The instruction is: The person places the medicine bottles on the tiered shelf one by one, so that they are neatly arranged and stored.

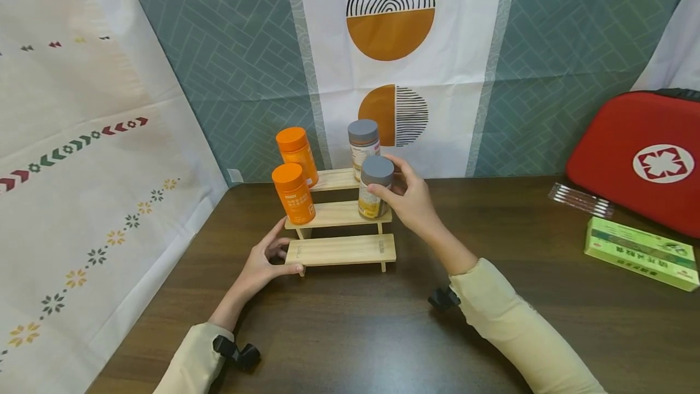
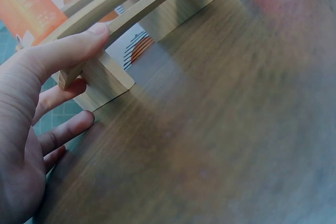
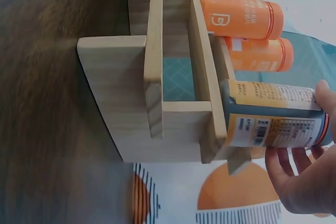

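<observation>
A three-step wooden stand (image 1: 341, 249) sits on the table. My left hand (image 1: 260, 264) grips the left end of its lowest step, thumb on the front edge in the left wrist view (image 2: 79, 48). With fingers and thumb, my right hand (image 1: 409, 199) holds a grey-capped bottle (image 1: 375, 190) at the right of the middle step; its base is at the step's surface in the right wrist view. Behind it on the top step stands another grey-capped bottle (image 1: 363, 145). On the left are two orange bottles, one on the middle step (image 1: 295, 196) and one on the top step (image 1: 298, 154).
To the right lie a red first-aid case (image 1: 618, 132), a clear packet of thin sticks (image 1: 581, 199) and a green box (image 1: 640, 254). A patterned cloth (image 1: 235, 78) hangs behind the stand, and a white cloth (image 1: 109, 199) borders the table's left side.
</observation>
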Available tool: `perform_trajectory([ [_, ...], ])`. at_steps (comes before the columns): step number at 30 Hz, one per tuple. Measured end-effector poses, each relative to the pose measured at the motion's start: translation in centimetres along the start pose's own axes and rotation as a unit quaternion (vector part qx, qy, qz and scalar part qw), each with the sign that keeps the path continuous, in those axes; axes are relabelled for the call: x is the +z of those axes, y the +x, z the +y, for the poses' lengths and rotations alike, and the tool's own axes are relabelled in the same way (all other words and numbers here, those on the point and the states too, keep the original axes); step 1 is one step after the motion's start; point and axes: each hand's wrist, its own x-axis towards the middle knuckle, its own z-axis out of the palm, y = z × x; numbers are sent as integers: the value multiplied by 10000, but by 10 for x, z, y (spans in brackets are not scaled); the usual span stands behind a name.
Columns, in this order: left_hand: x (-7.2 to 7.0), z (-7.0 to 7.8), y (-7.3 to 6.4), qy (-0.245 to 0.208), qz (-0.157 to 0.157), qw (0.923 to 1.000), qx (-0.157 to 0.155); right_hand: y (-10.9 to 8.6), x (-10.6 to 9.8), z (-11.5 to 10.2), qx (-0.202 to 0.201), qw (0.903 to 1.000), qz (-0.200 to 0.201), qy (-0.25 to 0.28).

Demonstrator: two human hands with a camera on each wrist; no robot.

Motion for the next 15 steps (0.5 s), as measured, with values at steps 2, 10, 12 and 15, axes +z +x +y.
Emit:
perform_trajectory([
  [2, 1, 0, 0, -36, -23, 10000, 5, 0, 1, 1, 44, 9999, 71, 56],
  [10, 5, 1, 2, -90, -52, 9999, 2, -2, 7, 2, 38, 9994, 267, -204],
  [12, 5, 2, 3, -104, -61, 9999, -6, -2, 8, 3, 58, 9993, 311, -208],
  [15, 5, 2, 3, -125, -67, 9999, -1, -2, 8, 4, 125, 9991, 360, -192],
])
